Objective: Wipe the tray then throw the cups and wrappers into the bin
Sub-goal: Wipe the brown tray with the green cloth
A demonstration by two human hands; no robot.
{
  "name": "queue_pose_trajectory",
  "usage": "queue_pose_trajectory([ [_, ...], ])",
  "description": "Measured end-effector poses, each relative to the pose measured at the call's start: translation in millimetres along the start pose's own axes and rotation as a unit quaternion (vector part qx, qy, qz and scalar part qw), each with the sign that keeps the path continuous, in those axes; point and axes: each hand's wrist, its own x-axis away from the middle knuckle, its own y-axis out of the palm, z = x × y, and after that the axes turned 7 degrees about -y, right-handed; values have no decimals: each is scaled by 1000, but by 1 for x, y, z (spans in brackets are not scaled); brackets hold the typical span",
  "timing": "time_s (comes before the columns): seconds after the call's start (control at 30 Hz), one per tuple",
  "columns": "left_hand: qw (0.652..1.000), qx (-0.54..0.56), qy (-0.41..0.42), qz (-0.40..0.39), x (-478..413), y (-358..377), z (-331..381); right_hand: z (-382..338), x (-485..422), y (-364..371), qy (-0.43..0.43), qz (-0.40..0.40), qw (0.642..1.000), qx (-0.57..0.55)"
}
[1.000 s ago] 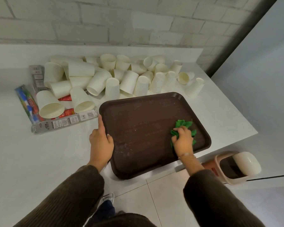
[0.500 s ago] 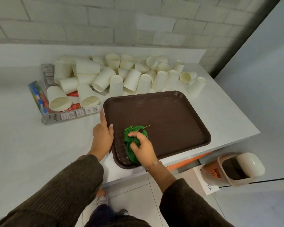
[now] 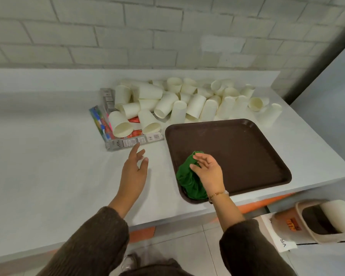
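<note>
A dark brown tray (image 3: 237, 148) lies on the white counter near its front edge. A crumpled green cloth (image 3: 187, 180) rests in the tray's near left corner. My right hand (image 3: 208, 174) hovers over the cloth with fingers spread, holding nothing. My left hand (image 3: 133, 172) is open above the counter, left of the tray and just short of the wrappers (image 3: 131, 141). Several white paper cups (image 3: 179, 104) lie in a heap behind the tray. Colourful wrappers (image 3: 100, 122) lie flat under and beside the leftmost cups.
A beige bin (image 3: 325, 222) with a swing lid stands on the floor at the lower right, below the counter's edge. A brick wall backs the counter (image 3: 48, 166). A white paper sheet (image 3: 281, 240) lies on the floor by the bin.
My right hand swept the cloth from the tray's right side to its near left corner and has let go of it. My left hand has left the tray's edge and opened.
</note>
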Motion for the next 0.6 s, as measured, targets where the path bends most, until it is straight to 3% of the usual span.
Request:
queue_pose_trajectory([
  [0.2,997,-69,17,-32,2,-31,-16,8,21,6,-54,44,974,216],
  [0.33,995,-73,19,-58,3,-29,-23,18,27,8,71,40,895,438],
  [0.43,994,-70,21,-76,2,-26,-25,18,20,11,137,23,874,465],
  [0.6,994,-71,14,-83,1,-29,-27,18,7,11,168,21,903,396],
])
